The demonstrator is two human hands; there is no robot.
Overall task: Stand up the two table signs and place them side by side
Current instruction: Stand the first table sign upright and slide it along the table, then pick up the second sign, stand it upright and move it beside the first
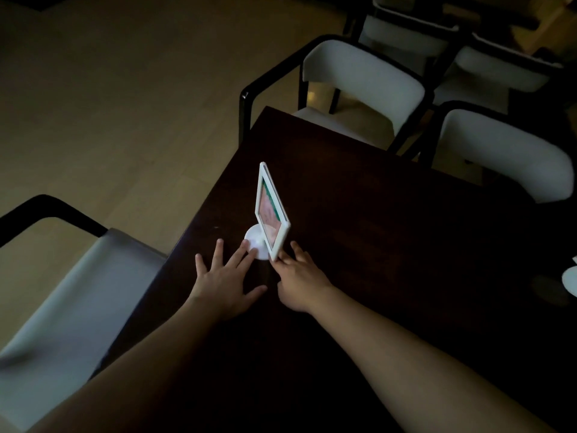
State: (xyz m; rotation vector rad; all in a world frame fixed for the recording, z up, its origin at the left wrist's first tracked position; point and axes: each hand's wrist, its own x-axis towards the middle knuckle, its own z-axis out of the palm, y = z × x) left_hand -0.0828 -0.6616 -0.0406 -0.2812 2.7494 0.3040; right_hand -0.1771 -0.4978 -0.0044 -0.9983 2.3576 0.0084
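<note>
A white-framed table sign [271,214] stands upright on its round white base [254,240] near the left edge of the dark wooden table [374,232]. My left hand [226,279] lies flat with fingers spread, and its fingertips touch the base. My right hand [298,281] is just right of it, with fingertips touching the frame's lower corner. A white rounded shape [570,279] shows at the far right edge of the table; only a small part of it is in view, possibly the second sign.
A white-cushioned chair with a dark frame [62,295] stands at the left of the table. Further such chairs [359,85] [499,151] line the far side. Light wooden floor [125,104] lies beyond the table's left edge.
</note>
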